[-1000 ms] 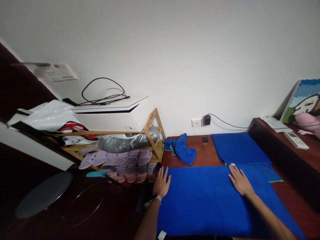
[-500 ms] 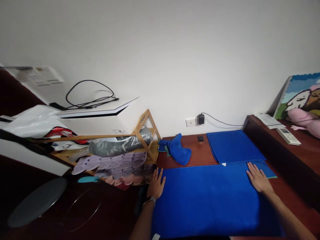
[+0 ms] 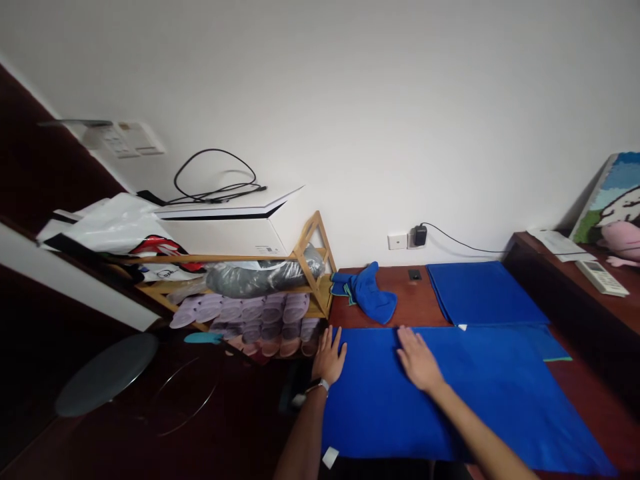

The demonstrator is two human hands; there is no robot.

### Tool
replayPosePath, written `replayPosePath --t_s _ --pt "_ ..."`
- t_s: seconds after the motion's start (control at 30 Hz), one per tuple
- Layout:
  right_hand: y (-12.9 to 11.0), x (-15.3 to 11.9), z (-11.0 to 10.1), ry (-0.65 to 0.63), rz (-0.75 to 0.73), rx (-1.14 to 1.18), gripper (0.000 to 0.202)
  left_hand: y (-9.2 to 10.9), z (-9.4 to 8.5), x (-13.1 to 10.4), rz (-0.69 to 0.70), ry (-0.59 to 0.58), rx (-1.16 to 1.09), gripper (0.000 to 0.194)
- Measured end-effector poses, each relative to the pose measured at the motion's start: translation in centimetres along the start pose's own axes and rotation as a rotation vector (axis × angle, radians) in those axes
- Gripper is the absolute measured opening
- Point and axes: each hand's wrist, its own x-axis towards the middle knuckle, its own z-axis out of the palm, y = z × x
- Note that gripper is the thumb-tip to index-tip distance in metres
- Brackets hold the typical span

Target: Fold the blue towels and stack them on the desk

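Observation:
A large blue cloth (image 3: 390, 407) lies spread flat on a reddish-brown wooden desk (image 3: 420, 300). At its left edge my left hand (image 3: 330, 360) rests with fingers spread, a watch on the wrist. My right hand (image 3: 419, 360) lies flat near the cloth's far edge, left of its middle, fingers extended. A white tag (image 3: 330, 457) shows at the near left corner. Behind the cloth to the right lies a folded blue cloth (image 3: 487, 290), another white tag (image 3: 463, 327) at its near edge. A crumpled blue cloth (image 3: 373, 297) sits at the far left of the desk.
A wooden rack (image 3: 320, 267) on the left holds slippers (image 3: 250, 310), a plastic-wrapped grey bundle (image 3: 265, 279) and a white box (image 3: 230, 233) with a black cable. A round stool (image 3: 107, 373) stands lower left. On the right are a remote control (image 3: 601, 277) and a pink plush toy (image 3: 623, 239).
My right hand has slid left across the cloth from its right side, toward my left hand, which stays at the left edge. The view has turned slightly left.

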Motion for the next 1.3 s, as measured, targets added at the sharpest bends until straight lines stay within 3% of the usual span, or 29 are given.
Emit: replayPosePath --t_s 0.07,0.1,0.17,0.27,0.4,0.5,0.6,0.8,0.93,1.03,1.13,1.2,1.3 --pt "-3.8 1.1 2.0 -0.079 -0.102 0.043 0.068 0.0 0.1 0.0 -0.006 -0.011 0.004 0.06" --pt "-4.4 1.2 2.6 -0.099 -0.121 0.047 0.068 -0.1 0.1 0.1 -0.007 -0.013 0.007 0.061" --pt "-2.8 0.6 3.1 -0.099 -0.103 0.021 0.068 -0.2 0.3 0.1 -0.006 -0.007 0.012 0.06" --pt "4.8 -1.7 1.8 -0.041 0.012 -0.072 0.069 -0.3 0.6 0.2 0.007 0.011 0.017 0.06" --pt "18.8 -6.6 -2.6 0.043 0.269 -0.197 0.075 -0.6 0.8 0.3 0.016 0.024 0.016 0.061" --pt "27.1 -10.1 -5.7 0.052 0.486 -0.221 0.082 -0.7 0.8 0.4 0.018 0.011 0.014 0.061" --pt "31.1 -12.4 -6.9 0.085 0.56 -0.183 0.087 -0.9 0.7 0.5 0.021 0.009 0.017 0.062" --pt "31.8 -12.8 -6.1 0.116 0.568 -0.203 0.085 -0.6 0.6 0.6 0.031 0.01 0.05 0.06" --pt "30.5 -11.5 -7.8 0.053 0.583 -0.261 0.082 -0.5 -0.1 1.0 0.033 -0.015 0.084 0.061" --pt "25.5 -9.7 -8.7 0.118 0.598 -0.259 0.078 0.4 -1.6 1.4 0.027 -0.048 0.116 0.061" --pt "15.8 -8.0 -6.9 0.232 0.4 -0.181 0.073 3.2 -2.9 0.8 0.084 0.011 0.108 0.06" --pt "7.9 -7.3 -4.1 0.187 0.234 -0.082 0.068 6.0 -3.2 -0.7 0.157 0.057 0.074 0.061" --pt "-2.3 -6.8 0.4 0.056 0.052 0.044 0.066 9.6 -2.4 -4.7 0.304 0.008 0.029 0.06"
